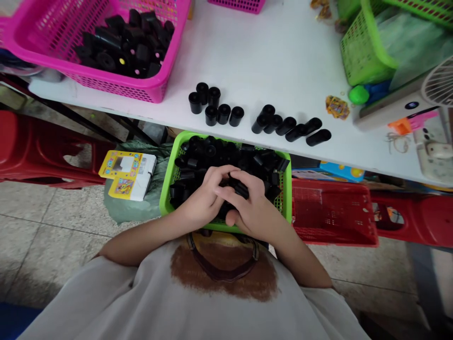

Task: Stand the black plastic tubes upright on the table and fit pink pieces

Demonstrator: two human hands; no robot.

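Observation:
My left hand [207,198] and my right hand [253,200] meet over a lime-green basket [288,203] close to my body. Fingers of both hands are curled and touch at the tips. Black plastic shows in the gap between them, but I cannot make out whether it is a held piece or part of the pile below. Many short black plastic cylinders [193,163] fill the basket. On the white table [283,52] ahead stand two groups of black cylinders, a left group [222,113] upright and a right group [287,125] that looks tilted by the view.
A pink basket [161,89] of black cylinders stands at the table's back left. To the right are a green basket [368,56], a small fan [396,94] and a green ball [358,94]. A yellow-white box [129,174] lies left; a red basket [332,212] sits right.

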